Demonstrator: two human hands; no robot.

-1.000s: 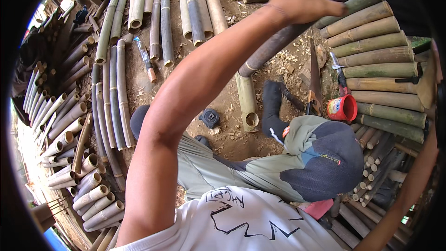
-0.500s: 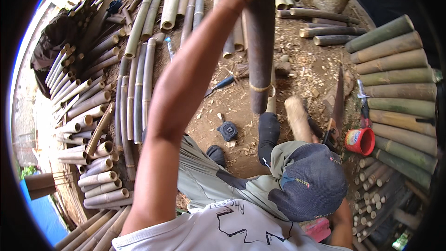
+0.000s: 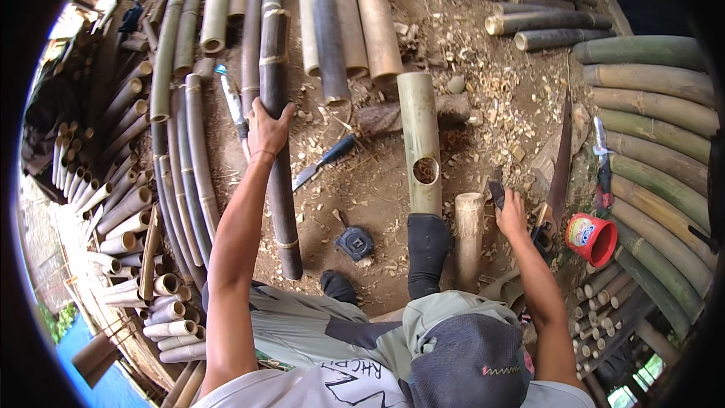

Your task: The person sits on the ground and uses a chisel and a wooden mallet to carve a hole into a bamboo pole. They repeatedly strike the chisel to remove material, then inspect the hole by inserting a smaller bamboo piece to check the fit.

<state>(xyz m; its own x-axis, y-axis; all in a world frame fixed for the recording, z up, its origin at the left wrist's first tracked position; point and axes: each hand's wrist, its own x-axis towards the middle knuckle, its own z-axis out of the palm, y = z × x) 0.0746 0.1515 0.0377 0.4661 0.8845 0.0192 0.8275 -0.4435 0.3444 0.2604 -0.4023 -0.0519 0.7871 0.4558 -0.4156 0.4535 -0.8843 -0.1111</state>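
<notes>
My left hand (image 3: 268, 132) is closed around a long dark bamboo pole (image 3: 280, 189), which lies lengthwise left of my feet. Low on my right, the fingers of my right hand (image 3: 512, 214) are curled round a short dark piece (image 3: 496, 189), whose kind I cannot make out. Beside that hand is a pale wooden cylinder (image 3: 468, 238). Between my hands, a light green bamboo section (image 3: 420, 117) with a round hole cut in its side runs out from my black-covered right foot (image 3: 429, 253).
A black tape measure (image 3: 355, 243) and a dark-handled blade (image 3: 332, 157) lie on the chip-strewn dirt. Right are a handsaw (image 3: 560, 170), a red tub (image 3: 590, 239) and a row of bamboo (image 3: 653, 117). More bamboo (image 3: 162, 287) is stacked left. My patched knee (image 3: 476, 355) rises in front.
My left arm has swung back and left, bringing the dark pole from over the middle to the left side. The holed bamboo and my right hand have come into clear view.
</notes>
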